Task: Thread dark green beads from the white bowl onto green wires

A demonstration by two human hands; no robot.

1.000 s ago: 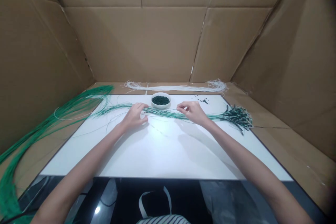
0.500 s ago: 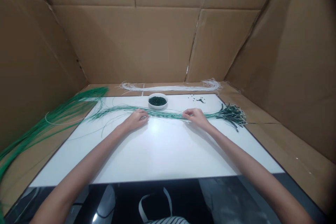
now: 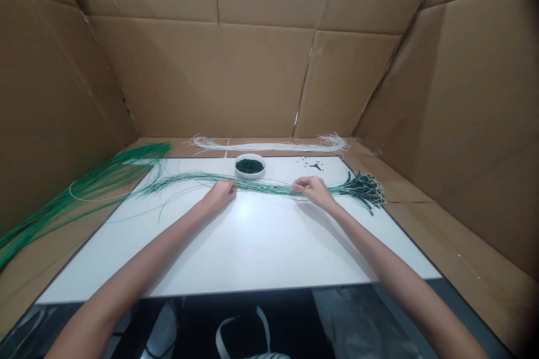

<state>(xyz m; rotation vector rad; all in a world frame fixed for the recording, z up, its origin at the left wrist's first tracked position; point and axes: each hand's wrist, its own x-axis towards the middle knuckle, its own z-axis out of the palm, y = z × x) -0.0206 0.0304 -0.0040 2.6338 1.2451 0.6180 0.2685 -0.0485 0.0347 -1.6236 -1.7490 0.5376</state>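
Left hand (image 3: 223, 193), left of the white bowl (image 3: 250, 176) and nearer, is curled closed at the green strands (image 3: 248, 186), which run just in front of the bowl; the right hand (image 3: 314, 190), right of the bowl, has fingertips pinched together there. Exactly what each grips is too small to tell. Well left of the bowl lies a green bundle (image 3: 90, 182); behind the bowl, white strands (image 3: 269, 147); right of it, scattered beads (image 3: 316, 166), then dark beaded ends (image 3: 364, 188).

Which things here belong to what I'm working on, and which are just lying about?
Seemingly in the job:
green strands, at the left hand and right hand
white bowl of dark beads, just behind

Seemingly lying about:
white strands at the back
scattered beads right of the bowl
green bundle at left
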